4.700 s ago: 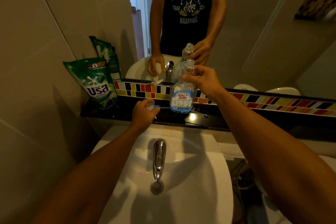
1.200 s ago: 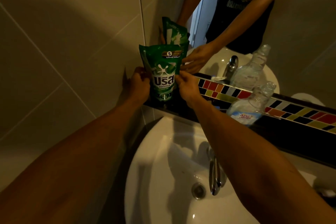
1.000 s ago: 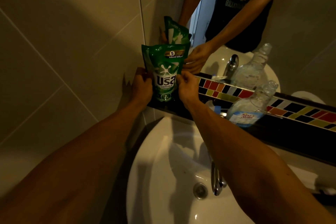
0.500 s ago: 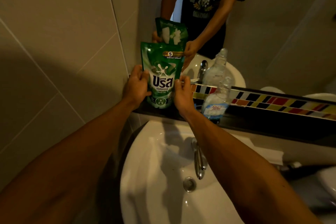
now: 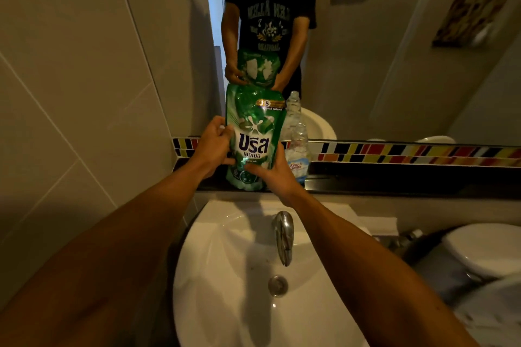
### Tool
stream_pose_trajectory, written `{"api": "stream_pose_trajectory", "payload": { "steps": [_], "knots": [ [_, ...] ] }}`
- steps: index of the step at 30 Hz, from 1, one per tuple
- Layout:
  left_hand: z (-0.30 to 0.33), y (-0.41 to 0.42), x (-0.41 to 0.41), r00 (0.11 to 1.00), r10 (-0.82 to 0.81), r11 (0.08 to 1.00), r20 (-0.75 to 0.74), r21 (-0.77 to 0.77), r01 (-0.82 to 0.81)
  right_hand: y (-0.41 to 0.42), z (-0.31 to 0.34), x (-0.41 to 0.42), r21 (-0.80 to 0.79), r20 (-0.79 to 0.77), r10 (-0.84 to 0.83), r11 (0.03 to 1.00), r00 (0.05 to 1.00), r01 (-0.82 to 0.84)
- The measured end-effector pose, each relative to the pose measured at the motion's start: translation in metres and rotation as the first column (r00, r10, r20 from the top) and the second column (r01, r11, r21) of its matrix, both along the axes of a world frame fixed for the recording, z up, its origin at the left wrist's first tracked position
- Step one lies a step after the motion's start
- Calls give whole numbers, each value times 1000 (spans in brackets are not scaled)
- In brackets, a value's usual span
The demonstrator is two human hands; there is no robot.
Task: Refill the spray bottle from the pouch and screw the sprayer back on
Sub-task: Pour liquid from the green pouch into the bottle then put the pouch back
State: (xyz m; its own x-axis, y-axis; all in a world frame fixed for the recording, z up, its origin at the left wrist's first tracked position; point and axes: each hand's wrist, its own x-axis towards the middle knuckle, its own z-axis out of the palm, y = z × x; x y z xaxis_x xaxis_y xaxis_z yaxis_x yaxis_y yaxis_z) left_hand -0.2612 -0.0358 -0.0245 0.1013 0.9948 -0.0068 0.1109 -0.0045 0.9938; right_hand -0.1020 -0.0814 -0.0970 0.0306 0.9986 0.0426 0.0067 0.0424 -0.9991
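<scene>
Both hands hold the green refill pouch (image 5: 255,132) upright at the far edge of the white sink (image 5: 225,276), in front of the mirror (image 5: 380,65). The left hand (image 5: 212,146) grips the pouch's left edge about halfway up, fingers wrapped round the side and thumb on the front. The right hand (image 5: 275,172) grips it lower down on the right, thumb laid across the front beneath the white label and fingers behind. Whether the pouch's bottom touches the dark ledge (image 5: 394,177) below the mirror cannot be told, since the hands cover part of it. The pouch's top looks sealed and uncut. Just to the right of the pouch, partly hidden behind it, the clear spray bottle (image 5: 298,155) stands upright on the ledge with its neck open and no sprayer on it; its blue and white label faces the near side. A strip of coloured tiles (image 5: 408,152) runs along the wall behind the ledge. The chrome tap (image 5: 283,236) points toward the near side over the basin, with the drain (image 5: 277,285) below it. A white toilet lid (image 5: 485,248) sits at the right.
</scene>
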Motion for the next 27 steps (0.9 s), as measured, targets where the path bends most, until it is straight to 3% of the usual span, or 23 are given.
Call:
{"api": "stream_pose_trajectory", "payload": {
  "steps": [8,14,18,27],
  "knots": [
    [4,-7,11,996,-72,995,-57,-71,68,-21,-4,7,46,-33,-1,999,999,2],
    [4,6,11,976,-86,996,-202,17,91,-33,-3,13,2,-68,-30,1000,997,30],
    [4,7,17,991,-81,996,-111,16,83,-37,-5,10,-20,-101,-51,999,994,49],
    [21,13,21,969,-118,982,-215,118,145,-37,0,2,-4,-184,-69,998,981,69]
  ]
}}
